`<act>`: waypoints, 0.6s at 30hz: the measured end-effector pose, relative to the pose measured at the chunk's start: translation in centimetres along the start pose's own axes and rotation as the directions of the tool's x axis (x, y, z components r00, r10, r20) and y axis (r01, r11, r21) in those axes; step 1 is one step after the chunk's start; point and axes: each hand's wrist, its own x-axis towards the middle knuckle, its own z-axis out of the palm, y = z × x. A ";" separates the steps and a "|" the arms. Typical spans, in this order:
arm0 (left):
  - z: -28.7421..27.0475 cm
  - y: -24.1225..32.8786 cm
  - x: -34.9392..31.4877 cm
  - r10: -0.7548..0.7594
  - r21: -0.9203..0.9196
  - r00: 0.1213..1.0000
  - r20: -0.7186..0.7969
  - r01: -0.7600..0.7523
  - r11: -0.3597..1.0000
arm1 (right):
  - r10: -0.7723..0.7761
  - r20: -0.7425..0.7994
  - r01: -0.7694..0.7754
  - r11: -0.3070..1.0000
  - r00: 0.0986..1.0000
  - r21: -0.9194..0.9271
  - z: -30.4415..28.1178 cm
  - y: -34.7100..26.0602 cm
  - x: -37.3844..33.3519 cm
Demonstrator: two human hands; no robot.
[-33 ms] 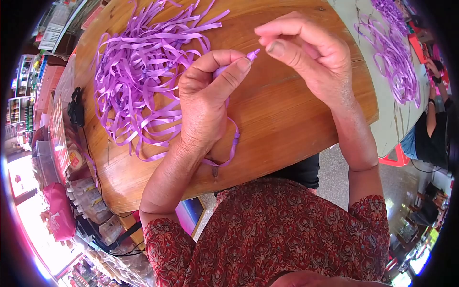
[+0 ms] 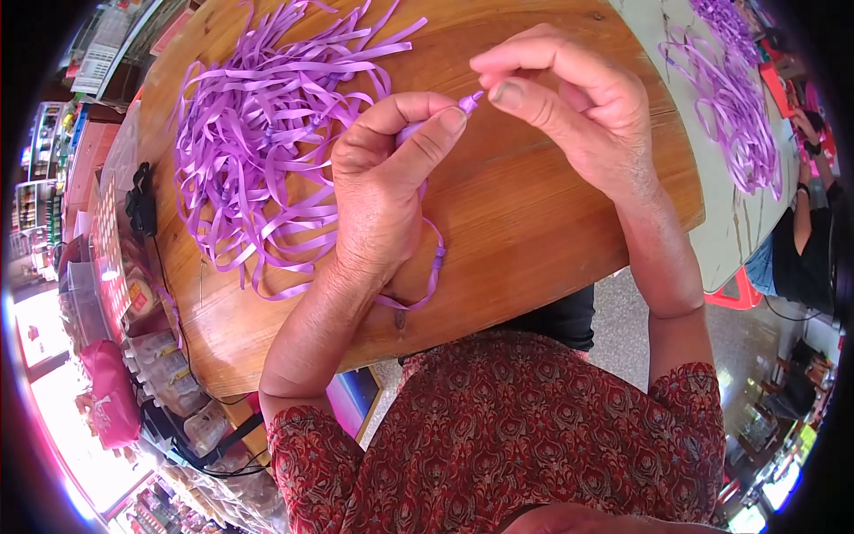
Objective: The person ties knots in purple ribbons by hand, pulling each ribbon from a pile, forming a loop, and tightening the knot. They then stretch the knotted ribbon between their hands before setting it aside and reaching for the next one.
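Observation:
Thumb and forefinger of my left hand [image 2: 382, 169] pinch a purple ribbon [image 2: 468, 104], whose small knotted tip sticks out past the thumb. More of that ribbon hangs below the hand in a loop with a knot [image 2: 439, 253]. Just right of the tip, my right hand [image 2: 587, 107] is raised with thumb and fingertips apart; I see nothing between them. A tangled heap of purple ribbons [image 2: 258, 142] lies on the wooden table [image 2: 534, 231], left of and behind my left hand.
At the right stands a pale table [image 2: 712, 236] bearing more purple ribbons [image 2: 738, 133], with another person's arm [image 2: 802, 209] beside it. A black cable device [image 2: 140, 200] lies at the left table edge. Further left are plastic bags [image 2: 169, 369] and a pink pouch [image 2: 111, 396].
My right hand has shifted slightly left, its thumb nearer the ribbon's tip. The left hand and the ribbons look unmoved.

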 end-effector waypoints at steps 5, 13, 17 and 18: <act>0.1 0.0 -0.1 -0.005 0.020 1.000 -0.001 0.005 1.000 | -0.031 0.065 0.037 0.995 0.997 -0.096 0.0 -0.1 0.0; 0.0 -0.1 -0.1 -0.010 0.017 1.000 -0.012 0.010 1.000 | 0.063 0.099 -0.059 0.997 0.993 -0.048 -0.1 -0.2 -0.3; 0.1 -0.1 0.0 -0.006 0.014 1.000 -0.010 0.006 1.000 | 0.049 0.035 -0.048 0.999 0.998 -0.011 0.0 0.0 -0.1; -0.1 -0.1 0.0 -0.006 0.006 1.000 -0.003 0.006 1.000 | -0.004 -0.023 0.004 1.000 1.000 -0.013 0.1 0.1 0.0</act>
